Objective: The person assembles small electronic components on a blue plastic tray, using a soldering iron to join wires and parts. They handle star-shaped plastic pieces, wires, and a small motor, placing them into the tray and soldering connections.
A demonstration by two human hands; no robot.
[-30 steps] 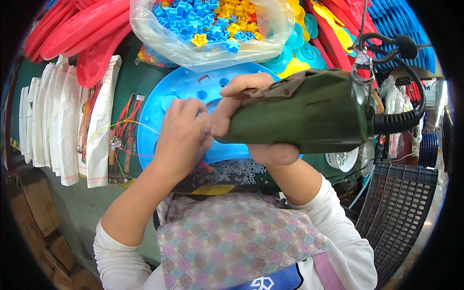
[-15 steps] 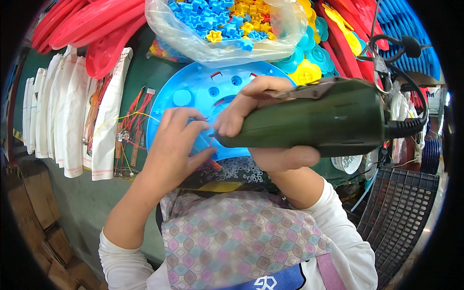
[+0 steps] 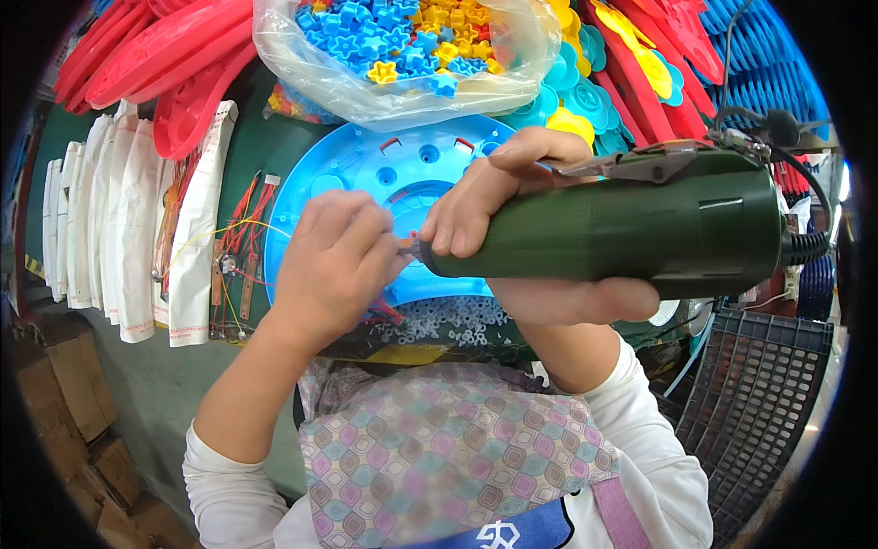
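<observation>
My right hand is wrapped around a dark green electric screwdriver, held roughly level, its tip pointing left. My left hand is closed in a pinch right at that tip; whatever it grips is hidden by the fingers and blurred. Beneath both hands lies a blue plastic shell with round posts and slots, its middle largely covered by my hands. A yellow wire runs from the wires at the left toward the shell, passing behind my left hand.
A clear bag of small blue and yellow star pieces stands behind the shell. Red plastic parts lie far left, above white paper sleeves and wire bundles. Small clear pieces lie along the near edge. A black crate stands right.
My left fingers have closed from a spread pose into a pinch at the screwdriver's tip. The screwdriver has shifted slightly right in the view.
</observation>
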